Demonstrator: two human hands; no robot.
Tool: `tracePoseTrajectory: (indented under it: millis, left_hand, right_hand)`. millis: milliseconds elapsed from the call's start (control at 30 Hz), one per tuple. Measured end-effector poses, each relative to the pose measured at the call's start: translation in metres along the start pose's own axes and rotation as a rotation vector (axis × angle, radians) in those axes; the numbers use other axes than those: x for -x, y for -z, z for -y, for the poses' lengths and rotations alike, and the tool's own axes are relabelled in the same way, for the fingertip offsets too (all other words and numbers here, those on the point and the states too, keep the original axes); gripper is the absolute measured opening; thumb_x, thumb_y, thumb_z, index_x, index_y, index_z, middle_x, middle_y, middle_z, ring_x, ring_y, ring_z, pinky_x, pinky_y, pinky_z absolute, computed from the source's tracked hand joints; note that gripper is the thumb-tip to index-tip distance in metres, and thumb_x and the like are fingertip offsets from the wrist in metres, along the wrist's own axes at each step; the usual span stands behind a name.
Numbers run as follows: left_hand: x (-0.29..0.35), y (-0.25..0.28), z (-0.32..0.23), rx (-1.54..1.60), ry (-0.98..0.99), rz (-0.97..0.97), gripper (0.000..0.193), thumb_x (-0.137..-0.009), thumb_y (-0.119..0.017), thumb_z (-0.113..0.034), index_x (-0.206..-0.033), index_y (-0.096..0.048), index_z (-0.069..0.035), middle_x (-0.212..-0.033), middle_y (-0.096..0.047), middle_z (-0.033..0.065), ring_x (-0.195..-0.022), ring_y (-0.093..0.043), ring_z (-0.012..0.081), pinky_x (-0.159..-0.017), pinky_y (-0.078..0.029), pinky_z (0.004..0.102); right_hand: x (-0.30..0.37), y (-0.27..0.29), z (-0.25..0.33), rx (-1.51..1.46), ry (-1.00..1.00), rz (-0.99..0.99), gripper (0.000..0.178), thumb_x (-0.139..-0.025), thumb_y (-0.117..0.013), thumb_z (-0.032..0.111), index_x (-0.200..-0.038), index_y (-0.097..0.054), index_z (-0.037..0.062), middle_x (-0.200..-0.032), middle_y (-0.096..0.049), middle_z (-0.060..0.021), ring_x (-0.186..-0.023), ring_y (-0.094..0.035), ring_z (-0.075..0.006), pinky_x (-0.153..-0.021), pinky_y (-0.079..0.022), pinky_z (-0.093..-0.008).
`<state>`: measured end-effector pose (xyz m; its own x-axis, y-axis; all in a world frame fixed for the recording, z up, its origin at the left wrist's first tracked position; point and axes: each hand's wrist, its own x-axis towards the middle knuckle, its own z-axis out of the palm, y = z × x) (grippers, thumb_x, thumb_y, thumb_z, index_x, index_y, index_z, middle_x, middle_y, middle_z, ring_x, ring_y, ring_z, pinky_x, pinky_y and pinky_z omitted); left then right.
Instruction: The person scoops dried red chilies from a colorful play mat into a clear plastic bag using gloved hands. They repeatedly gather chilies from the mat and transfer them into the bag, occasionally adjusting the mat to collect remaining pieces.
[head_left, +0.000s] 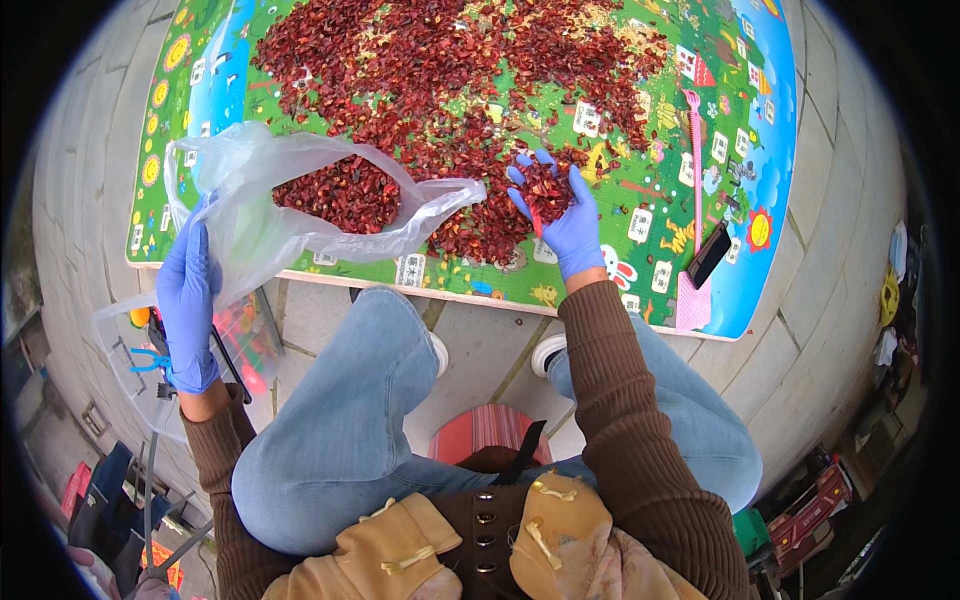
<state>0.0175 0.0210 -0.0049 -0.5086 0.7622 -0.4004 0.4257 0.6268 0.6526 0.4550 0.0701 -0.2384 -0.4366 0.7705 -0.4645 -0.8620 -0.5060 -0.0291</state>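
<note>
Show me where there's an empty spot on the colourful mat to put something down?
The play mat is bare along its right side, between the dried red chilli pieces and the blue edge, around the pink tool. Its far left strip beside the plastic bag is bare too. The middle is crowded with chillies, where the right hand scoops.

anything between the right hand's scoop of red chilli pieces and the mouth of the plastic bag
Nothing visible. The right hand cups red chilli pieces just right of the clear plastic bag, held up by the left hand. Only the bag's own handle loop lies between them.
</note>
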Motion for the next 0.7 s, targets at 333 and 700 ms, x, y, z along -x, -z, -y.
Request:
tracePoseTrajectory:
  millis: [333, 700]
  left_hand:
    - [0.031, -0.057, -0.063, -0.697, -1.163, 0.189, 0.069, -0.078, -0.08, -0.028, -0.139, -0.055, -0.007, -0.133, -0.06, 0.0106, -0.129, -0.049, 0.0321, -0.107, -0.04, 0.045]
    - [0.036, -0.084, 0.012, -1.362, -1.177, 0.554, 0.022, -0.083, -0.059, -0.011, -0.1, -0.071, -0.018, -0.073, -0.057, 0.0027, -0.08, -0.061, 0.0219, -0.093, -0.046, 0.0437]
  right_hand:
    - [0.02, -0.029, 0.009, 0.102, 0.014, 0.008, 0.056, -0.106, -0.043, 0.04, -0.148, -0.041, 0.0023, -0.147, -0.048, -0.0223, -0.135, -0.048, -0.0411, -0.11, -0.043, -0.0571]
    - [-0.009, -0.187, -0.05, 0.32, -0.248, 0.328, 0.054, -0.107, -0.041, 0.037, -0.138, -0.05, -0.0057, -0.135, -0.058, -0.0245, -0.122, -0.06, -0.0387, -0.104, -0.051, -0.0518]
